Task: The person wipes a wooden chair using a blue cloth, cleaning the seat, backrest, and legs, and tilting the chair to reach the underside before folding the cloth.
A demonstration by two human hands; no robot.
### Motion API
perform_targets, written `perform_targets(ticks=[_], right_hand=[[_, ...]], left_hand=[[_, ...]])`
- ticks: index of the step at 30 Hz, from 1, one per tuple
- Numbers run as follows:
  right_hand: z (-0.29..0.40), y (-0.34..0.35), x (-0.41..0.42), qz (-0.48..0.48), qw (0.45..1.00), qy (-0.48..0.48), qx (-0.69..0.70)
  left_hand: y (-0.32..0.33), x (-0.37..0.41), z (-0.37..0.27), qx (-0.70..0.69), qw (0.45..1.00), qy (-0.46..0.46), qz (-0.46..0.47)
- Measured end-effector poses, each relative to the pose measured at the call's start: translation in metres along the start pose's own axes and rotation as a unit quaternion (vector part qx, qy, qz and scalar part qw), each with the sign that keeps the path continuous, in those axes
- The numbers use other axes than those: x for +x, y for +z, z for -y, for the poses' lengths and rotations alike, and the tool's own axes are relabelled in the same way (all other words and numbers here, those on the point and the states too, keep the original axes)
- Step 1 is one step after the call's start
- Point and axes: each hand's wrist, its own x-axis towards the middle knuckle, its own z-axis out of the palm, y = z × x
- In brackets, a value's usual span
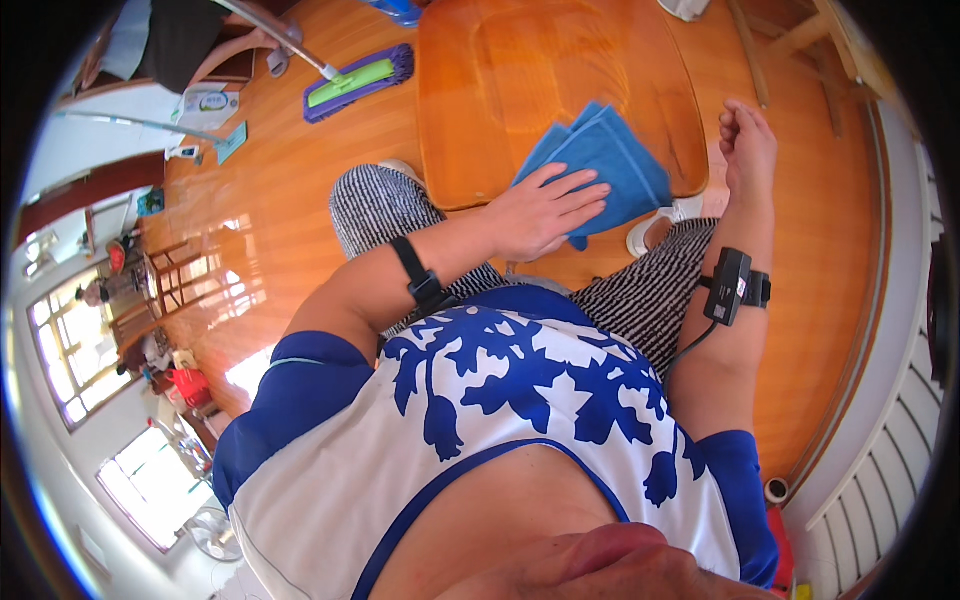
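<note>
A folded blue cloth (600, 161) is in my left hand (551, 206), whose fingers lie spread over its top; the thumb is partly hidden. The cloth rests over the near right part of a glossy wooden seat (480, 97), and a corner of it hangs past the seat's near edge. Right of the seat, apart from it, my right hand (746, 150) is raised with its fingers curled in and nothing visible in them. A black device (727, 289) with a cable is strapped to my right forearm, and a black strap (412, 270) circles my left arm.
A purple mop (352, 82) with a green plate lies left of the seat. Farther left are a light blue broom (232, 142) and another person's leg (229, 56). Wooden furniture legs (750, 52) stand at the upper right. A slatted white panel (885, 450) runs along the right side.
</note>
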Motion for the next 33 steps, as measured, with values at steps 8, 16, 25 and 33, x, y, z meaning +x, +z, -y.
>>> perform_targets(ticks=[8, 16, 25, 33], right_hand=[[-0.031, 0.005, 0.008, 0.019, 0.985, -0.010, -0.170], [-0.078, -0.008, 0.012, -0.116, 0.909, -0.225, -0.331], [-0.065, 0.011, -0.055, -0.058, 0.984, 0.160, -0.043], [-0.063, 0.013, -0.052, -0.110, 0.990, 0.087, -0.017]], left_hand=[[0.005, -0.081, 0.017, 0.053, 0.963, -0.253, -0.074], [0.027, -0.078, 0.078, 0.000, 0.848, -0.443, -0.292], [0.019, -0.086, 0.121, -0.633, 0.521, -0.371, -0.436], [0.026, -0.083, 0.120, -0.638, 0.504, -0.371, -0.450]])
